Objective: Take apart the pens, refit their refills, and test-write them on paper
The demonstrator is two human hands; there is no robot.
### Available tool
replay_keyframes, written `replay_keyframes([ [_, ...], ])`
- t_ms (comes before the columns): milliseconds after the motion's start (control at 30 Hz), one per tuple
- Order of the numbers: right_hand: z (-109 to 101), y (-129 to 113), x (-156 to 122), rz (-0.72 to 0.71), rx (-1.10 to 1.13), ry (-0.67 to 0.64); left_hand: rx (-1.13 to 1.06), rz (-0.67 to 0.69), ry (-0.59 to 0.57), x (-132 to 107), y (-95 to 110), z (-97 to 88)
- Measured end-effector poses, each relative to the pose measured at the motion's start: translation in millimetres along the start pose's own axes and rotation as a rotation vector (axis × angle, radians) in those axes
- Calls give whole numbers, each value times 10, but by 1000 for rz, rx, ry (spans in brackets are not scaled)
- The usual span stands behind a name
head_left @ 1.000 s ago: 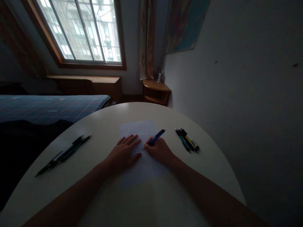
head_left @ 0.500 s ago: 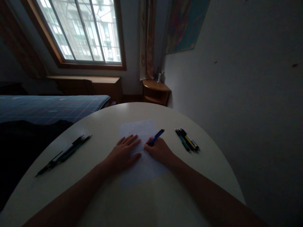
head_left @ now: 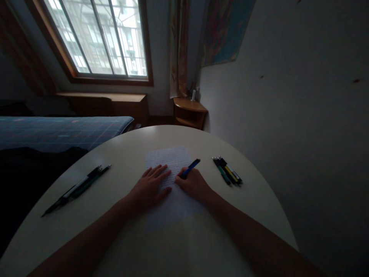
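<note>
A sheet of paper (head_left: 165, 156) with rows of handwriting over its upper part lies on the round white table (head_left: 123, 238). Flat on the sheet's left side rests my left hand (head_left: 151, 188), its fingers spread. My right hand (head_left: 193, 182) grips a blue pen (head_left: 190, 167) with a dark end. The pen leans up to the right, and its tip is at the paper, just below the written lines, beside my left fingers. The lower part of the sheet looks blank where it shows; my hands cover some of the rest.
Several pens (head_left: 227, 171), green, black and yellow, lie right of the paper. More dark pens (head_left: 76, 187) lie at the left. A plaid-covered bed (head_left: 57, 130) stands beyond the table's left edge, a wooden corner shelf (head_left: 190, 104) behind it, a white wall (head_left: 273, 127) to the right.
Hardly anything differs. My right hand and the pen have shifted very slightly, and the view has moved a touch; my left hand stays flat on the paper.
</note>
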State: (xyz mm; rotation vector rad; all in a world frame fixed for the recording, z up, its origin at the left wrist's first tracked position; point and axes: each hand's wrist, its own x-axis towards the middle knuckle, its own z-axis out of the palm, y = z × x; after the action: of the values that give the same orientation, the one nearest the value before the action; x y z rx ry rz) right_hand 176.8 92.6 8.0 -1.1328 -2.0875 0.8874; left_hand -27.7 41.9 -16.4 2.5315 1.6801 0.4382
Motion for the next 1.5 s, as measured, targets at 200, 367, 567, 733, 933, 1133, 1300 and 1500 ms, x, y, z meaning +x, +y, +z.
replay_keyframes([
  [200, -4, -9, 2, -9, -9, 1, 20, -4, -7, -2, -3, 13],
  [367, -4, -14, 1, 33, 11, 28, 30, -5, -9, -6, -9, 23],
  [567, 0, -22, -7, 18, 21, 25, 26, 1, -8, -6, -23, 28],
  [733, -1, -30, -7, 24, 4, 20, 36, -10, -17, -8, -8, 14],
  [933, -14, -37, 1, 32, 19, -7, 47, -1, -9, -9, 4, 7],
  [1133, -6, -22, 4, 10, 21, 2, 50, 10, 4, -7, -16, 27],
  [1300, -4, -11, 2, -5, 21, 8, 54, 26, 22, -7, -37, 46],
  [1500, 8, -1, 0, -3, 11, 23, 44, 51, 49, -14, -33, 39],
])
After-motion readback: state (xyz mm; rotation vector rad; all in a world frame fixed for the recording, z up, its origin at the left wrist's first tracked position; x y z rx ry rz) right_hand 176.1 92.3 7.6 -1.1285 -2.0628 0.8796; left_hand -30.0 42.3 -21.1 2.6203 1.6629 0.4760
